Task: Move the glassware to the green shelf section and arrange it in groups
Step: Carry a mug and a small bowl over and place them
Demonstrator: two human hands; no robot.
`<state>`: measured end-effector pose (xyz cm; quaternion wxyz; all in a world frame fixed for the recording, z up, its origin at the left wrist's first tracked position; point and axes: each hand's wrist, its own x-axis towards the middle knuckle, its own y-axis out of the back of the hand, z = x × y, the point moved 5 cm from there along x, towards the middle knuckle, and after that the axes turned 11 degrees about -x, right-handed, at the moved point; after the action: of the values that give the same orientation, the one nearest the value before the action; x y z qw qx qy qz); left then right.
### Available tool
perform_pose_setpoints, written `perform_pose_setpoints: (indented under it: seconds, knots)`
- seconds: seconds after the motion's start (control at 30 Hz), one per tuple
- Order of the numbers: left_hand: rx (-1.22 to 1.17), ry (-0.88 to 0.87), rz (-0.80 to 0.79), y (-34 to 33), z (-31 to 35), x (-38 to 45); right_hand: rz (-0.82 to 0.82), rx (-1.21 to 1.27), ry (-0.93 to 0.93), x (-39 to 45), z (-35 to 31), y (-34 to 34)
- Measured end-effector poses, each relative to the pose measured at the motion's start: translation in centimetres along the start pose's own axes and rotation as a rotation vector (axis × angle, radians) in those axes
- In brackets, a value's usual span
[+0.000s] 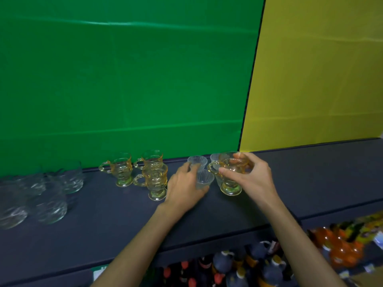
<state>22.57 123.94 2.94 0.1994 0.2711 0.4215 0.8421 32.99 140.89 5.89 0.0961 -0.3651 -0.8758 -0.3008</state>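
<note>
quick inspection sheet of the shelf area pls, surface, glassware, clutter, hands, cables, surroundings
surface: dark shelf top in front of the green backdrop
job's things: three amber mugs stand grouped upright; a fourth amber mug is in hand; small ribbed clear cups cluster by the hands; clear glass bowls grouped far left
clutter: nothing seen
hands: left hand holds a ribbed cup; right hand grips the fourth amber mug by its rim and bowl
cables: nothing seen
surroundings: yellow backdrop to the right; bottled drinks on the shelf below
</note>
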Motion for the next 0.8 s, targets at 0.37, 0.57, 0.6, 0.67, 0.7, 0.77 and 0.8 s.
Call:
perform_pose_setpoints:
  seconds: [0.37, 0.57, 0.6, 0.67, 0.7, 0.77, 0.8]
  knots:
    - [0.272, -0.020, 0.163, 12.3, -2.9, -4.4, -0.079, 0.079, 0.084, -0.4, -7.1, -5.3]
    - [0.291, 0.122, 0.211, 19.0, -9.0, -7.7, -0.138, 0.117, 0.155, -2.2, -13.5, -10.8]
    - [0.289, 0.143, 0.216, 19.9, -10.1, -8.3, -0.148, 0.117, 0.163, -2.6, -14.6, -11.8]
    - [0.290, 0.175, 0.225, 21.6, -12.2, -9.5, -0.173, 0.109, 0.165, -3.3, -16.3, -14.1]
    - [0.294, 0.186, 0.223, 22.2, -13.2, -10.1, -0.183, 0.102, 0.158, -3.7, -17.0, -15.2]
    - [0.302, 0.205, 0.213, 23.2, -15.0, -11.2, -0.193, 0.082, 0.140, -4.4, -18.1, -17.5]
    - [0.303, 0.212, 0.211, 23.7, -15.8, -11.7, -0.193, 0.063, 0.131, -4.8, -18.5, -18.5]
